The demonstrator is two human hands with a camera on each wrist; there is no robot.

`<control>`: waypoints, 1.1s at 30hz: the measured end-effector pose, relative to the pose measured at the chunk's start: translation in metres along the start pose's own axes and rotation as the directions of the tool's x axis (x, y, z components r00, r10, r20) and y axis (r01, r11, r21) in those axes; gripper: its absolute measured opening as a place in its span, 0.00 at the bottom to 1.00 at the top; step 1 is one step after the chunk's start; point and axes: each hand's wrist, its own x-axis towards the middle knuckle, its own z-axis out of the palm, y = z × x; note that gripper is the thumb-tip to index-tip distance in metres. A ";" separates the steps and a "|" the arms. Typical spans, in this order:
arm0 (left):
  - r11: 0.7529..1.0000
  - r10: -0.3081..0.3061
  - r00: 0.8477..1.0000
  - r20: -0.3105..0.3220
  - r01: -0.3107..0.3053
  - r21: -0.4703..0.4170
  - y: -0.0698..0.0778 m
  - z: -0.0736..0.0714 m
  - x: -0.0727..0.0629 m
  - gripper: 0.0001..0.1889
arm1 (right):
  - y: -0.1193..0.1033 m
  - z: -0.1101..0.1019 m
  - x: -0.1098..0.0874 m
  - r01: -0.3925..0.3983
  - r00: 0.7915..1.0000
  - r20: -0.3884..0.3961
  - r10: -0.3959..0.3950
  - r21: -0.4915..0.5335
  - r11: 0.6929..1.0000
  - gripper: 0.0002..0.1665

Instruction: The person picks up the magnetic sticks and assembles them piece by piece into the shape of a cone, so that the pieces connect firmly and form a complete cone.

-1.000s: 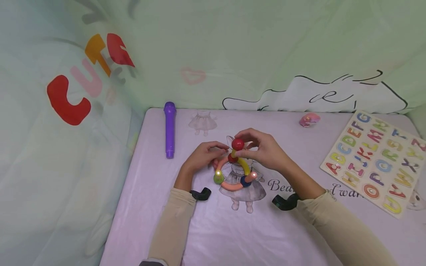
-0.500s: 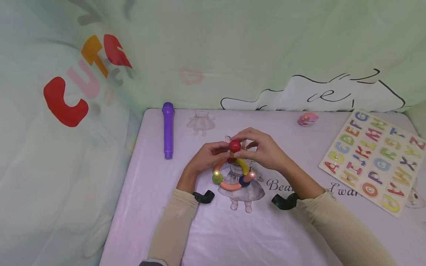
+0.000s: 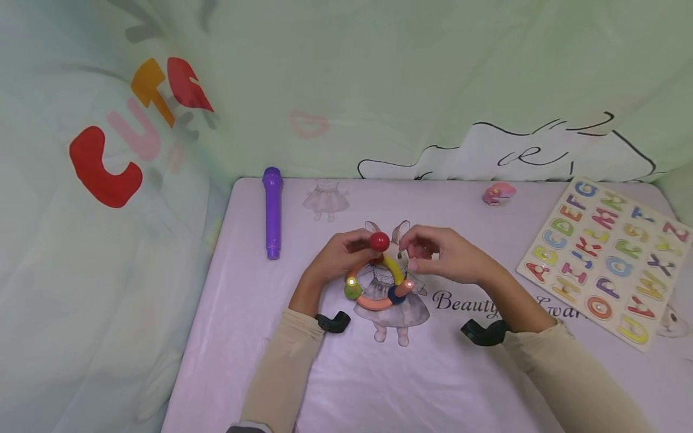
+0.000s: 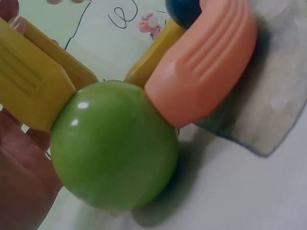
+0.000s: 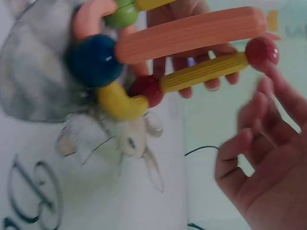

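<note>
A toy of magnetic rods and balls stands on the table: curved orange and yellow rods form a ring with a green ball (image 4: 114,146), a blue ball (image 5: 96,60) and a red ball at the joints. From the ring's red ball rises a straight yellow rod (image 5: 204,72), topped by another red ball (image 3: 379,242). Straight rods also stand on the blue and green balls. My left hand (image 3: 338,255) holds the yellow rod below its top ball, fingertips showing beyond it in the right wrist view. Beside the top ball, my right hand (image 3: 455,255) holds nothing, its fingers loosely bent.
A purple toy microphone (image 3: 273,213) lies at the left of the table. Toward the back is a small pink object (image 3: 498,193). At right lies an alphabet puzzle board (image 3: 606,258). Curtains with printed letters and drawings hang at the left and back.
My right hand has let go near the top red ball and moved right. My left hand has come in to the upright yellow rod. The ring has stayed in place.
</note>
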 end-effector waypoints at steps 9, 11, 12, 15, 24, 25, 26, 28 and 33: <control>0.999 -0.028 1.000 -0.006 0.028 0.032 0.000 0.001 0.001 0.16 | 0.015 0.017 -0.009 0.088 0.979 0.190 -0.068 -0.101 0.991 0.20; 0.999 -0.034 0.999 0.006 0.034 0.033 -0.002 0.002 0.001 0.16 | 0.016 0.019 -0.009 0.106 0.979 0.184 -0.086 -0.104 0.989 0.15; 0.999 -0.037 0.999 0.012 0.037 0.035 -0.003 0.002 0.002 0.16 | 0.017 0.019 -0.009 0.111 0.979 0.181 -0.091 -0.102 0.989 0.13; 0.998 -0.051 0.998 0.030 0.050 0.046 -0.007 0.001 0.003 0.16 | 0.017 0.020 -0.010 0.112 0.980 0.178 -0.093 -0.097 0.989 0.11; 0.993 -0.079 0.997 0.026 0.076 0.093 -0.009 -0.001 0.001 0.16 | 0.019 0.015 -0.013 0.085 0.984 0.166 -0.062 -0.135 0.987 0.11; 0.992 -0.081 0.996 0.022 0.079 0.101 -0.008 -0.002 0.001 0.16 | 0.019 0.014 -0.014 0.072 0.986 0.162 -0.050 -0.139 0.988 0.11; 0.990 -0.087 0.996 0.017 0.084 0.112 -0.008 -0.002 0.000 0.16 | 0.019 0.012 -0.014 0.059 0.987 0.156 -0.037 -0.141 0.988 0.12; 0.986 -0.101 0.995 0.012 0.099 0.133 -0.007 -0.003 0.000 0.16 | 0.019 0.010 -0.014 0.040 0.989 0.144 -0.018 -0.152 0.988 0.11; 0.981 -0.133 0.990 0.038 0.126 0.145 -0.005 -0.005 -0.001 0.16 | 0.021 0.006 -0.010 0.011 0.993 0.116 0.011 -0.186 0.982 0.11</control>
